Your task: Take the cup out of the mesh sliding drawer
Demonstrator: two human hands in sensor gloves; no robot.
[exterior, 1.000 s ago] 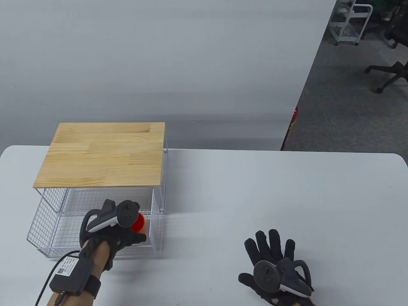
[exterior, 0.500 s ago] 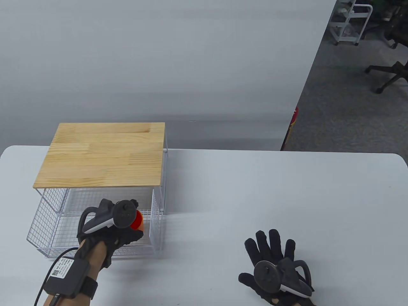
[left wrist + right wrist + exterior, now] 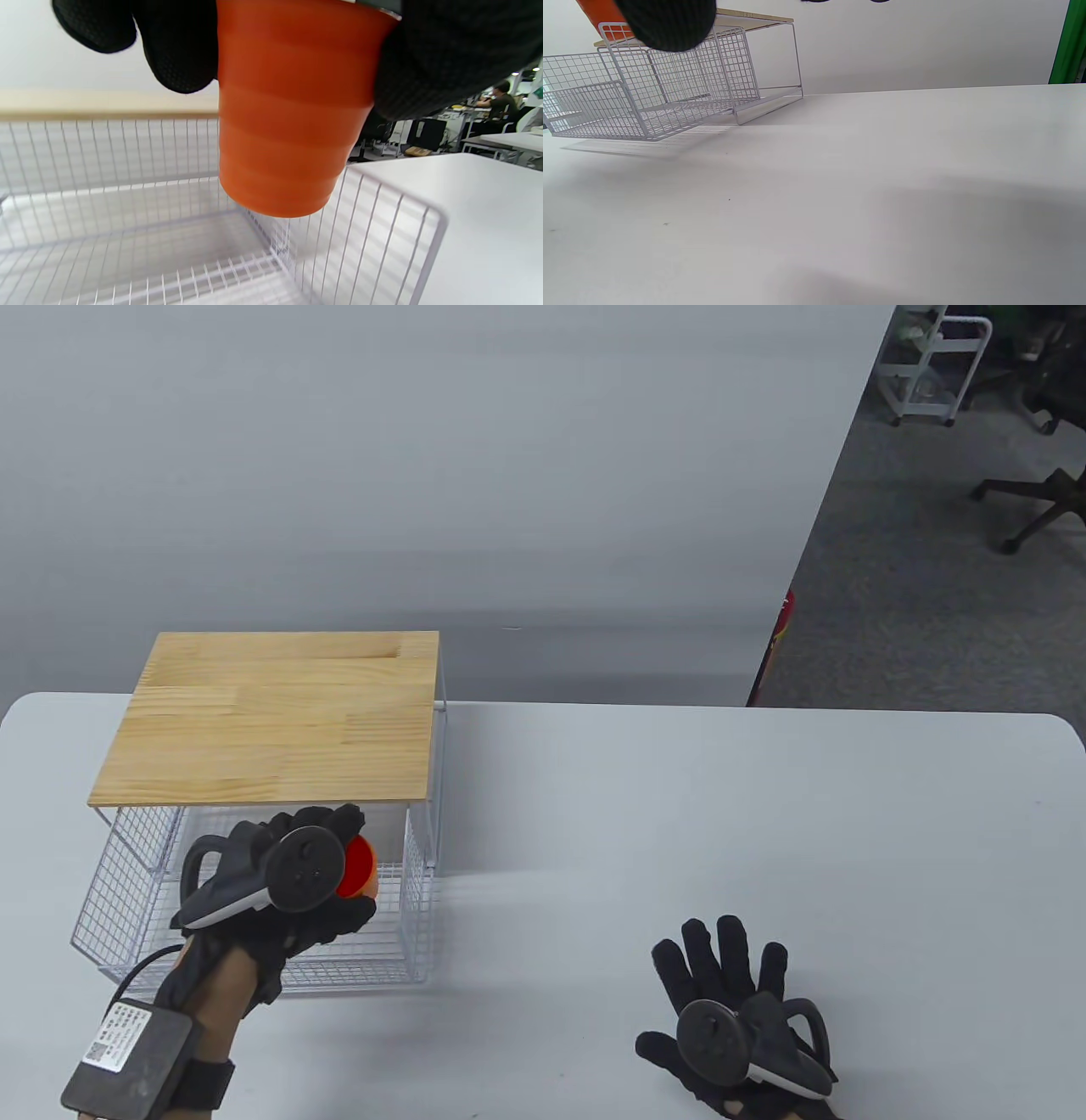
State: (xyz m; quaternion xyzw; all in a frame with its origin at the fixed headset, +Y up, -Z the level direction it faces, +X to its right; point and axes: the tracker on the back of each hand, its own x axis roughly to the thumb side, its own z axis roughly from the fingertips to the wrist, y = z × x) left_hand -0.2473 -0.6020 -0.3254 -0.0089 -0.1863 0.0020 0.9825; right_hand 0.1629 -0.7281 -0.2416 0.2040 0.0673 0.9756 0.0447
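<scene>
A: Left to right, counts. What's sitting at far left?

B: One mesh sliding drawer (image 3: 127, 891), white wire, pulled out toward the person from under one wooden top (image 3: 271, 717). Both are standing on the one white table (image 3: 679, 814).

A: Cups?

B: One. Orange cup (image 3: 358, 875). The left hand (image 3: 280, 891) is gripping it, fingers (image 3: 182, 55) wrapping one side and the thumb pressing the other near the rim. In the left wrist view the cup (image 3: 292, 118) is hanging upright, its base clear of the drawer floor (image 3: 127, 237) and sitting above the drawer's right front corner, inside the wire walls as seen from above.

A: So it's off the mesh?

B: Yes, nothing is touching its bottom. Whether it's fully above the rim, I can't tell.

A: Hands?

B: Two, both gloved black, one tracker on each. The right hand (image 3: 730, 1018) is lying flat on the table, well apart from the drawer, fingers spread wide, holding nothing.

A: Right wrist view?

B: It's showing the drawer (image 3: 628, 106), a sliver of orange cup (image 3: 596, 15) at top left, and one dark fingertip (image 3: 666, 23) in front.
</scene>
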